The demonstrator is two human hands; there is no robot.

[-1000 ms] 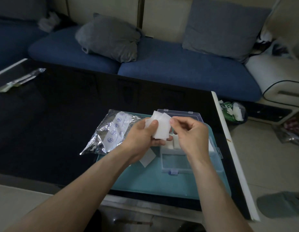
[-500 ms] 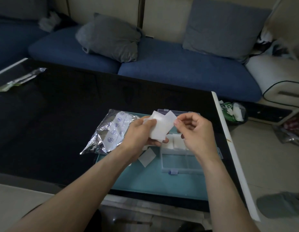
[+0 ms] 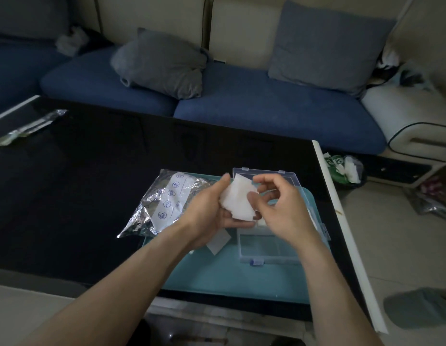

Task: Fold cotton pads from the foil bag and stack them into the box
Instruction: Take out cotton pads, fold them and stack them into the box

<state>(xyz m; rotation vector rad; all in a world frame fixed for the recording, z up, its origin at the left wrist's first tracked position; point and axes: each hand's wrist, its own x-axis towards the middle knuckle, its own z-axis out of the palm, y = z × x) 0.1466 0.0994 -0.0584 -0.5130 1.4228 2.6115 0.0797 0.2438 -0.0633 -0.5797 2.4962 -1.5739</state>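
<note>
The left hand (image 3: 207, 211) is holding a white cotton pad (image 3: 238, 199) up in the air, with the thumb lying along its far-left edge and the fingers supporting it from below, so the pad is kept flat and facing the person. The right hand (image 3: 279, 203) is coming to the pad's right side with the fingers curled; its thumb is touching the pad's right edge, and the index finger is bending over the top corner, but I cannot tell whether it is already pinching. To my judgement the pad is being held above the desk (image 3: 79, 183), not on it, because both hands are needed to bring one half over the other for the fold. Directly under and behind the hands the clear plastic box (image 3: 267, 248) is standing open on a teal tray (image 3: 217, 278), its lid (image 3: 289, 177) lying back on the far side, so a folded pad can probably go straight down into it. A few white pads seem to be already lying inside, under the right hand, mostly hidden. The foil bag (image 3: 164, 203) is lying just left of the left hand, partly on the tray, close enough for taking the next pad. One loose pad (image 3: 218, 242) is resting on the tray below the left wrist, beside the box.
</note>
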